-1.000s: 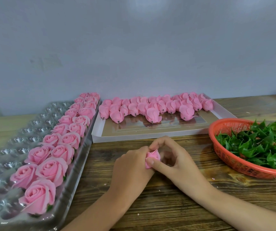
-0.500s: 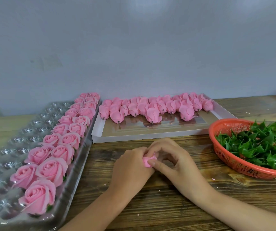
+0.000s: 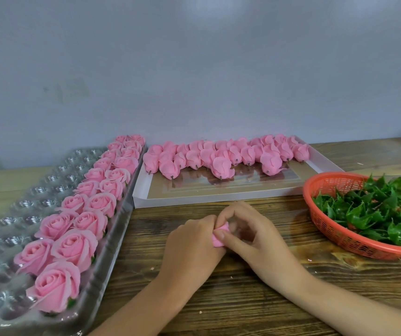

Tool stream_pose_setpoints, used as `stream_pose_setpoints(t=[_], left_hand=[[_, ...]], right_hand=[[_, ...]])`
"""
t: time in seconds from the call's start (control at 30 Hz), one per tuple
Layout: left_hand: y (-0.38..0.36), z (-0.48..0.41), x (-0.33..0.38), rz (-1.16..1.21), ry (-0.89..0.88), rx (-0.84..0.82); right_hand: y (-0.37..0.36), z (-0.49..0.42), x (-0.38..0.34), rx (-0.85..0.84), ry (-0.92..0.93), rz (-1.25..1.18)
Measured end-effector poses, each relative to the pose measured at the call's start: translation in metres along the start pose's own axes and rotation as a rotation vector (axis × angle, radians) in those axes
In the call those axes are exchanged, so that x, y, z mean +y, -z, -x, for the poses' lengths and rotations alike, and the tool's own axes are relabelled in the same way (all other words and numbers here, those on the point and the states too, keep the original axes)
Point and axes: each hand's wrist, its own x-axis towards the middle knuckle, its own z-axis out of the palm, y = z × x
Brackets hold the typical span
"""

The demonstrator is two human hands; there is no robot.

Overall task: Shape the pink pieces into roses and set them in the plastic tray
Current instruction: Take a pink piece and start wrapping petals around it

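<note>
A small pink piece is pinched between both hands just above the wooden table. My left hand wraps it from the left; my right hand presses its thumb and fingers on it from the right. Most of the piece is hidden by fingers. The clear plastic tray lies at the left, with two rows of finished pink roses along its right side. Several unshaped pink buds lie in a row in a flat white box behind my hands.
An orange mesh basket full of green leaf pieces stands at the right. A grey wall runs behind the table. Bare wood shows between my forearms.
Both hands have sunk slightly toward the table with the pink piece between them, and the right fingers have shifted on it. Nothing else has moved.
</note>
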Motion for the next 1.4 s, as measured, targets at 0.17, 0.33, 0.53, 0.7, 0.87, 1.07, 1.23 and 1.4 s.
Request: stream_pose_setpoints(t=[0.17,0.33,0.53,0.7,0.87,1.07,1.23,1.4], left_hand=[[0.0007,-0.0037,-0.0021,0.147,0.092,-0.038],[-0.0004,-0.0033,-0.0019,0.072,0.061,-0.033],[-0.0013,-0.0006,-0.001,-0.027,0.013,0.012],[-0.0014,-0.003,-0.0026,0.019,0.024,-0.032],[-0.0005,-0.0049,-0.0032,0.082,0.068,-0.05],[0.0006,-0.0026,-0.0003,-0.026,-0.014,-0.028],[-0.0004,-0.002,-0.0021,0.003,-0.026,-0.042],[-0.0005,-0.005,-0.0019,0.118,0.041,-0.05]], right_hand=[[-0.0001,0.0012,-0.0015,-0.017,0.04,0.023],[-0.0015,0.0003,0.0028,0.013,-0.039,-0.042],[-0.0011,-0.0003,0.0046,0.013,-0.069,-0.069],[-0.0005,0.0002,0.0019,0.002,-0.022,-0.027],[-0.0005,0.0008,0.0024,0.012,-0.013,-0.02],[-0.0021,0.0001,0.0033,0.018,-0.057,-0.06],[-0.0015,0.0006,0.0036,0.01,-0.043,-0.038],[-0.0005,0.0004,0.0011,-0.003,0.002,-0.001]])
